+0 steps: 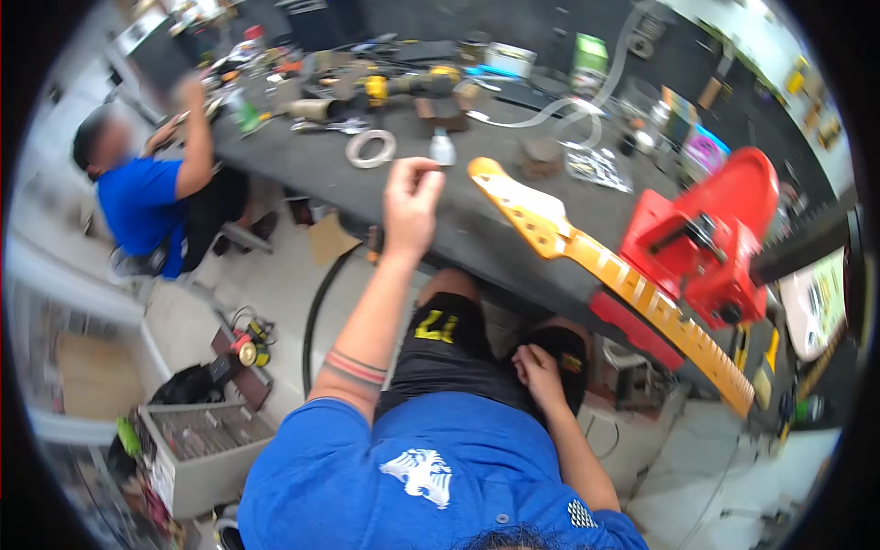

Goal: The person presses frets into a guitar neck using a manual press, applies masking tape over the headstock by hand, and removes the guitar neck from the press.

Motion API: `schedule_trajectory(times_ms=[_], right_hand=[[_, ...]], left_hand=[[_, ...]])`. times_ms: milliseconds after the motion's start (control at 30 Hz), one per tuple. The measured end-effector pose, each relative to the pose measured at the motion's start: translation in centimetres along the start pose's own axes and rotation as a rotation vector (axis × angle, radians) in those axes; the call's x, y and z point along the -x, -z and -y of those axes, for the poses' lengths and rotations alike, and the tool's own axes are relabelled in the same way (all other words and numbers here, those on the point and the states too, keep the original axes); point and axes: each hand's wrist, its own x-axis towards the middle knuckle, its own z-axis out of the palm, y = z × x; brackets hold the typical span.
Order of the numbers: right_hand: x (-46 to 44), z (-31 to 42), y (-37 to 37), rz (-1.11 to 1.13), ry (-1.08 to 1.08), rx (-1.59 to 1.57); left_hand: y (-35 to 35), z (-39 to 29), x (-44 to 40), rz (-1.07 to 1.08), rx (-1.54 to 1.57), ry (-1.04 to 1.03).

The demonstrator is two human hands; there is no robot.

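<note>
My left hand [412, 211] is raised at the front edge of the bench, fingers curled together in a pinch. Whatever may be between the fingertips is too small to make out. Just beyond it stands a small white bottle [442, 148]. To its right, a maple guitar neck [600, 261] with its headstock towards the bench lies slanted alongside a red vise [701, 243]. My right hand [539, 374] rests low by my thigh, its fingers curled in; I cannot see whether they hold anything.
A roll of tape [370, 148], a yellow-black power drill [376, 89], a small brown block [541, 158] and a bag of small parts [598, 167] lie on the dark bench [302, 167]. A seated co-worker [142, 197] is at the left. A drawer unit [206, 449] stands on the floor.
</note>
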Motion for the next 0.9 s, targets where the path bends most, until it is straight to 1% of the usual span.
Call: schedule_trajectory(times_ms=[33, 67, 167, 233, 300, 333, 433, 533, 900], right_hand=[[-0.1, 1.0, -0.4, 0.039, -0.045, -0.152], [-0.8, 0.9, -0.7, 0.105, -0.061, -0.320], [-2.5, 0.1, -2.5, 0.156, -0.042, -0.461], [-4.1, -2.3, -1.7, 0.199, -0.133, -0.399], [-5.1, -2.9, -1.2, 0.207, -0.238, -0.383], [-5.7, -3.0, -0.7, 0.250, -0.230, -0.419], [-6.2, -3.1, -0.3, 0.207, -0.238, -0.446], [-6.1, -3.2, -0.4, 0.211, -0.243, -0.430], [-6.2, -3.4, -0.2, 0.219, -0.232, -0.439]], left_hand=[[0.2, 0.5, -0.2, 0.007, -0.021, -0.032], [0.2, 1.0, -0.3, 0.014, 0.025, -0.013], [0.3, 1.8, -0.4, 0.009, -0.012, -0.027], [0.3, 2.2, -0.5, 0.003, -0.017, -0.045], [0.3, 1.5, -0.3, -0.002, -0.067, -0.047], [0.3, 1.2, -0.2, 0.000, -0.085, -0.054], [0.2, 1.3, -0.3, 0.012, -0.094, -0.061], [0.1, 0.3, -0.2, 0.009, -0.090, -0.020], [0.0, 0.3, 0.1, 0.046, -0.113, -0.010]])
